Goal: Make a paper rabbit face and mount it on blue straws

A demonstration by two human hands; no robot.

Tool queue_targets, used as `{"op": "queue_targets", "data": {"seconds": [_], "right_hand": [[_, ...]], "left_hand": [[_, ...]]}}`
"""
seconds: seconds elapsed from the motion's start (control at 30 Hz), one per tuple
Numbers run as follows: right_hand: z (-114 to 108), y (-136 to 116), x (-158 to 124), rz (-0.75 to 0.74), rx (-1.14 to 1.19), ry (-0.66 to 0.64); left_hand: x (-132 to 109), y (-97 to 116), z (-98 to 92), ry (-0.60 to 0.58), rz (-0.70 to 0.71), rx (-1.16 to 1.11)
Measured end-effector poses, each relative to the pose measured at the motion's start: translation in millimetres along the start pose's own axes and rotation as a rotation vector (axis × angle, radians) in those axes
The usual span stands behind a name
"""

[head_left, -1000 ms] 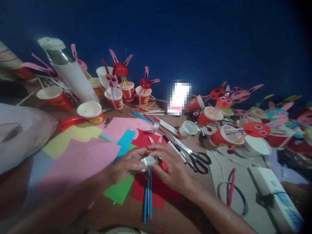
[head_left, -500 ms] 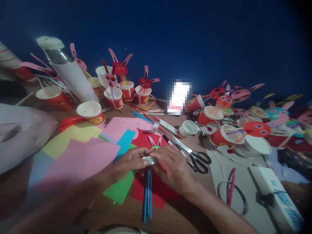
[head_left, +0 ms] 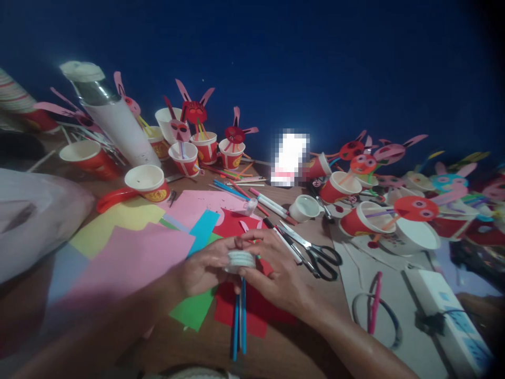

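A roll of clear tape (head_left: 240,260) is between my two hands, over the middle of the table. My left hand (head_left: 207,267) grips its left side, fingers curled. My right hand (head_left: 274,266) closes on the roll from the right, thumb at its lower edge and fingers over the top. Blue sticks (head_left: 235,331) stick out toward me from beneath the hands. A small rabbit shape with pink ears (head_left: 245,226) is mostly covered by my right hand. Below lie red paper (head_left: 256,318) and green paper (head_left: 192,310).
Scissors (head_left: 315,251) and markers (head_left: 276,206) lie right of my hands. Red paper cups (head_left: 155,184) with rabbit faces stand along the back and right. Pink paper (head_left: 134,258), a plastic bag (head_left: 39,216) and a power strip (head_left: 450,316) flank the work area.
My hands have turned the tape roll so more of it shows. My right hand has shifted its fingers around it, and the green rabbit face beneath is now largely covered.
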State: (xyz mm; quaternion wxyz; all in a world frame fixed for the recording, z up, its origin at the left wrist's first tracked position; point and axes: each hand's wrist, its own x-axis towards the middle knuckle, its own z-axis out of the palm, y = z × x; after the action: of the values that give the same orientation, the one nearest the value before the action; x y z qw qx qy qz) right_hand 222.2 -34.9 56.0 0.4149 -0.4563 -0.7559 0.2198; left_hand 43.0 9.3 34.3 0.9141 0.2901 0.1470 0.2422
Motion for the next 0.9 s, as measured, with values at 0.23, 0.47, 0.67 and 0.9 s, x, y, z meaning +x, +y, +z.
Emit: {"op": "queue_targets", "data": {"seconds": [0.23,0.47,0.67,0.9], "right_hand": [[-0.9,-0.5,0.8,-0.113,-0.051,0.015],[-4.0,-2.2,1.6,-0.089,-0.263,-0.036],[1.1,-2.5,-1.3,-0.14,-0.347,-0.064],[4.1,-3.7,-1.4,-0.093,-0.264,-0.08]], "left_hand": [[-1.4,0.8,0.2,0.028,0.003,0.135],[-0.5,-2.3,-3.5,0.106,-0.042,0.153],[0.1,-7.1,-3.1,0.115,-0.065,0.192],[0.3,-10.8,0.2,0.124,-0.047,0.155]]}}
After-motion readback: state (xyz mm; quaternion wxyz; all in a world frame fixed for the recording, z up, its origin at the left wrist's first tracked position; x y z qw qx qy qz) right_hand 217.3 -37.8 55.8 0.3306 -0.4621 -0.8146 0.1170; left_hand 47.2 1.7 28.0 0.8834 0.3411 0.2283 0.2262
